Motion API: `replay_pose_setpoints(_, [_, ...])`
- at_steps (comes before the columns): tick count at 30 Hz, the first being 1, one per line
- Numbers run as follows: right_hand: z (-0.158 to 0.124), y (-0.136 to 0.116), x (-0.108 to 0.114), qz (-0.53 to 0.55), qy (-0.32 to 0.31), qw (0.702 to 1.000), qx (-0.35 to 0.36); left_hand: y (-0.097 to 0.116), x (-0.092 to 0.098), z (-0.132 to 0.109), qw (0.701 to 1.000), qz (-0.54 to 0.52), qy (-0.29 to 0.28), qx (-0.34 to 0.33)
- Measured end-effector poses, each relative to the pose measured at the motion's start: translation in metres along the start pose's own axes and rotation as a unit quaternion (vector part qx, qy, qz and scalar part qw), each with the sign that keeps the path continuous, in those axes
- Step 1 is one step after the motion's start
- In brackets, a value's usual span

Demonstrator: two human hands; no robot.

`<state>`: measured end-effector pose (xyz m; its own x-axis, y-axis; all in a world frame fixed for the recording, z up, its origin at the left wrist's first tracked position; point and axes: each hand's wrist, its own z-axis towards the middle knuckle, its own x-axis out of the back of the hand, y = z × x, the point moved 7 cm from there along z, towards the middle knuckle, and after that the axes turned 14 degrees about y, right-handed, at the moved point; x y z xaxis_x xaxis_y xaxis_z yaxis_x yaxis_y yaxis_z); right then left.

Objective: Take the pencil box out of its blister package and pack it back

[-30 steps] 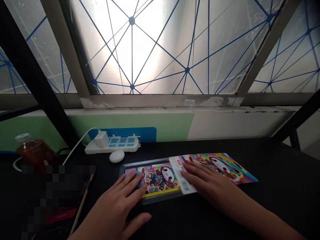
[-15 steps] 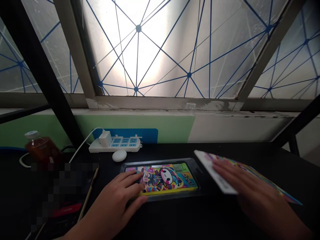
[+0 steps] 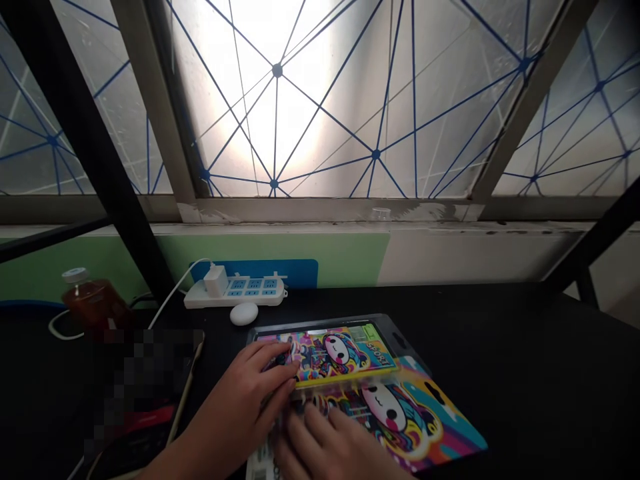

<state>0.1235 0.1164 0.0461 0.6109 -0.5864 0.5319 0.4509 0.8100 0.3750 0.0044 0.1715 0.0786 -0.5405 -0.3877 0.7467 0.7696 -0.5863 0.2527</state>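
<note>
Roughly mid-dial, clear tray (image 3: pixel 395 332): lies flat on the black tabletop (image 3: pixel 540 373), with a cartoon-printed item (image 3: pixel 345 357) inside; the hours below run from its middle.
Printed card (image 3: pixel 425 427): spreads from four to seven o'clock, its far edge meeting the tray's near side; which overlaps which is hard to tell.
Left hand (image 3: pixel 247 390): at eight o'clock, fingertips slightly apart on the tray's nine-o'clock end; whether they grip it, I cannot tell.
Right hand (image 3: pixel 333 445): at six o'clock, fingers bent and close together over the card; whether they pinch it, I cannot tell.
White oval object (image 3: pixel 244 314): just off the tray's ten-o'clock corner.
Power strip (image 3: pixel 255 298): farther out at ten o'clock, a white plug (image 3: pixel 216 281) at its nine-o'clock end.
Bottle (image 3: pixel 95 303): well apart, between nine and ten o'clock, amber inside.
Window (image 3: pixel 320 120): beyond at twelve, crossed by blue lines.
</note>
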Motion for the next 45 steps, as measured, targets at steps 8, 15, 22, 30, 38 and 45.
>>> replay_pose_setpoints(8, [0.013,0.026,0.008,0.043,-0.011,0.998,-0.046,0.001,-0.002,-0.002,1.0,-0.001,-0.009,0.008])
replay_pose_setpoints(15, [0.002,0.142,0.001,0.104,-0.241,0.926,-0.272,0.001,-0.001,0.0,1.0,0.0,-0.019,0.013])
replay_pose_setpoints(22, [0.004,0.181,-0.028,0.174,-0.351,0.878,-0.275,0.0,-0.002,-0.001,0.999,-0.024,-0.029,0.022])
replay_pose_setpoints(30, [0.006,0.174,-0.023,0.164,-0.289,0.898,-0.29,-0.008,0.004,0.0,0.996,-0.027,0.044,0.077])
replay_pose_setpoints(38, [0.016,0.129,0.034,0.075,-0.064,0.98,-0.171,-0.011,0.026,0.01,0.989,-0.038,0.105,0.092])
replay_pose_setpoints(45, [-0.02,0.082,0.111,-0.026,0.017,0.997,-0.068,0.059,0.05,0.0,0.992,-0.05,0.043,-0.105])
